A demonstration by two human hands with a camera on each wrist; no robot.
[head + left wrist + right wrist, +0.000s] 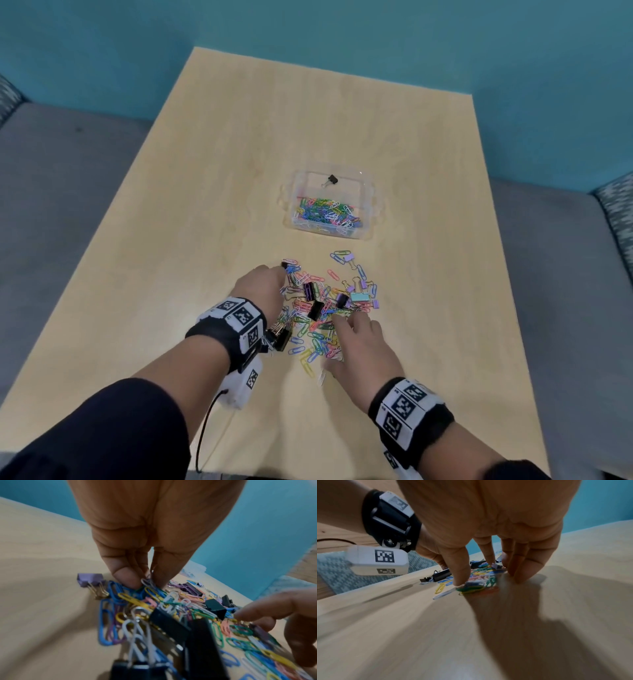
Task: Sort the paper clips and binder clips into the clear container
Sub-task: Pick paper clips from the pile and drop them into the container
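A mixed pile of coloured paper clips [318, 318] and binder clips [315, 310] lies on the wooden table [222, 164], just short of the clear container [368, 205]. The container's near compartment holds many paper clips [325, 212]; its far compartment holds one black binder clip [331, 180]. My left hand [281, 275] is at the pile's left edge, where thumb and finger pinch a few paper clips [147, 582]. My right hand [342, 329] rests on the pile's near side. Its fingers [522, 572] are spread and fairly straight, with the thumb tip on the clips [476, 586].
A purple binder clip [90, 579] lies at the pile's far left, and a black one [281, 338] sits by my left wrist. Grey upholstered seating [68, 205] flanks the table on both sides, below a teal wall [342, 31].
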